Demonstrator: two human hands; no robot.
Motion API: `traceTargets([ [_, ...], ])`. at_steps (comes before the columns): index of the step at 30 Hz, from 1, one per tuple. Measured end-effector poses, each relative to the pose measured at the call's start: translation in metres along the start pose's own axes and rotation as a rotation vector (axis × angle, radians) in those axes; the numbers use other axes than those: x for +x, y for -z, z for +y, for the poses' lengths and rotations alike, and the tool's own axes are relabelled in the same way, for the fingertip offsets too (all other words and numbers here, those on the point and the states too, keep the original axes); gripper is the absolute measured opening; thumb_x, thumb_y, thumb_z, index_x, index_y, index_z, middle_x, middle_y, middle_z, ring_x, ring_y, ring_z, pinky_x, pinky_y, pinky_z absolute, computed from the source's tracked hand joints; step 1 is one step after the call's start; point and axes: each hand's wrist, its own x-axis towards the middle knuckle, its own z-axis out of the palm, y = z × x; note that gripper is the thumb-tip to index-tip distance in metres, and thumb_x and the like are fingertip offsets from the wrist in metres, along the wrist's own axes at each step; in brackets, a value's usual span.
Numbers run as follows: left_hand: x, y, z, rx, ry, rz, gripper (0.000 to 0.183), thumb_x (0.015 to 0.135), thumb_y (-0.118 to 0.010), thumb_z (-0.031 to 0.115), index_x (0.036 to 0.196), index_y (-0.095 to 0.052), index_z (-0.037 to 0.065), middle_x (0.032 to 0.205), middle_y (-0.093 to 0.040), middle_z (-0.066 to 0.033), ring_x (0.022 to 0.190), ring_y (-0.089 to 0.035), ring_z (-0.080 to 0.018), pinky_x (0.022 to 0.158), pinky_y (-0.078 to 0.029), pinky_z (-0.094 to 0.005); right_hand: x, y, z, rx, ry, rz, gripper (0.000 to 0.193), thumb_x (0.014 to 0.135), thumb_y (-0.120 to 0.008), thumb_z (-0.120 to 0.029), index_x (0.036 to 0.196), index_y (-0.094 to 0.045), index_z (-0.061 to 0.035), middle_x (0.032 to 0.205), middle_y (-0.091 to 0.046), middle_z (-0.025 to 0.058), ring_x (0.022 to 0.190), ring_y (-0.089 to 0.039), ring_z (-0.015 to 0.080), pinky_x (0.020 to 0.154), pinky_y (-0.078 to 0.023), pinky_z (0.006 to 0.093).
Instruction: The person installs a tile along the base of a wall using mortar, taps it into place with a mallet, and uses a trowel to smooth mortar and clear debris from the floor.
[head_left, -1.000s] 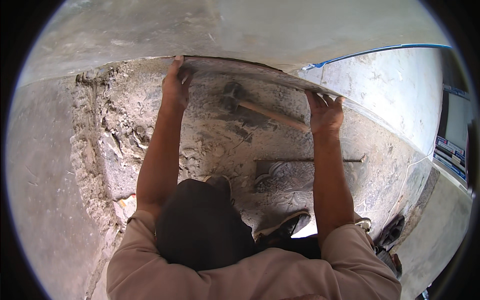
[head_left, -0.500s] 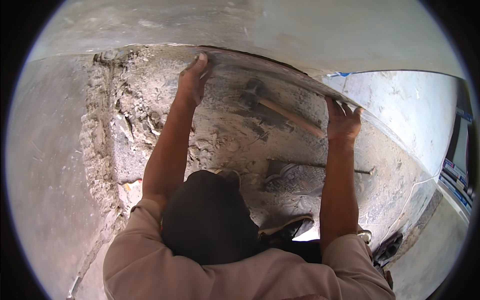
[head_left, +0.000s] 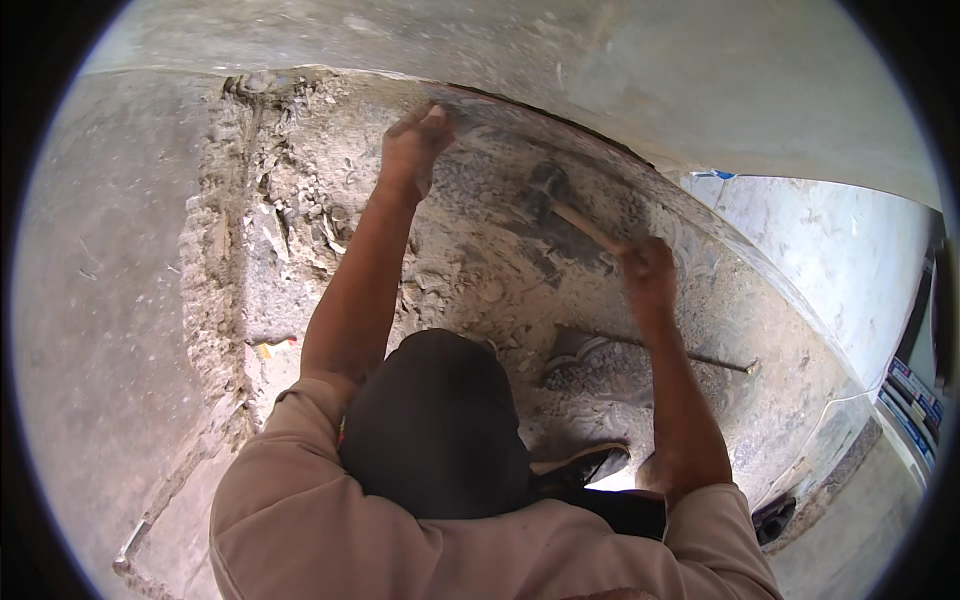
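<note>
Hammer (head_left: 580,222) sits grasped at its handle end by the right hand (head_left: 648,268); left hand's (head_left: 415,150) grip undeterminable. Off-centre hold could let the head twist.

I'm in a plain beige-tan short-sleeve fabric shirt (head_left: 450,560), creased across back & shoulders. L sleeve (head_left: 300,425) + R sleeve (head_left: 705,515) same col., hems approx. elbow ht. Smooth, rounded, matte-black cap (head_left: 435,425) on my head. Black trousers (head_left: 605,510), partly vis. Black shoe (head_left: 592,466) w/ pale sole edge. L hand (head_left: 416,150) + R hand (head_left: 649,280) bare, forearms ditto.
</note>
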Motion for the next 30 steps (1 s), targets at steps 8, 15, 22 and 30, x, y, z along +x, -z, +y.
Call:
traceTargets([
  [8, 0.002, -0.016, 0.006, 0.083, 0.004, -0.111, 0.094, 0.089, -0.075, 0.051, 0.144, -0.037, -0.015, 0.140, -0.051, -0.0293, 0.129, -0.054, -0.0369, 0.109, -0.047, -0.0421, -0.005, -0.015, -0.034, -0.562, 0.556, -0.160, 0.022, 0.093, -0.068, -0.021, 0.106, -0.065, -0.0036, 0.103, -0.061, 0.0193, 0.091, -0.063, 0.0417, 0.081, -0.051, 0.0522],
  [15, 0.016, -0.011, 0.005, -0.029, 0.143, -0.138, 0.094, 0.088, -0.076, 0.049, 0.144, -0.034, -0.013, 0.141, -0.047, -0.0295, 0.126, -0.055, -0.0372, 0.111, -0.046, -0.0432, 0.016, -0.004, -0.066, -0.474, 0.510, -0.214, 0.028, 0.095, -0.065, -0.023, 0.117, -0.065, -0.0048, 0.085, -0.066, 0.0163, 0.074, -0.068, 0.0385, 0.066, -0.055, 0.0493],
  [22, 0.010, -0.021, 0.004, -0.152, 0.104, -0.042, 0.082, 0.081, -0.083, 0.041, 0.136, -0.047, -0.009, 0.117, -0.061, -0.0237, 0.115, -0.062, -0.0326, 0.102, -0.049, -0.0406, 0.024, -0.002, -0.075, -0.538, 0.488, -0.259, 0.029, 0.094, -0.065, -0.021, 0.121, -0.067, -0.0094, 0.085, -0.067, 0.0147, 0.075, -0.069, 0.0362, 0.068, -0.056, 0.0476],
  [30, 0.017, -0.026, 0.001, -0.141, 0.110, -0.028, 0.084, 0.080, -0.081, 0.043, 0.137, -0.046, -0.009, 0.122, -0.061, -0.0227, 0.115, -0.061, -0.0316, 0.103, -0.047, -0.0391, 0.033, 0.001, -0.078, -0.538, 0.494, -0.234, 0.027, 0.094, -0.065, -0.023, 0.118, -0.069, -0.0103, 0.090, -0.070, 0.0150, 0.078, -0.069, 0.0360, 0.071, -0.056, 0.0476],
])
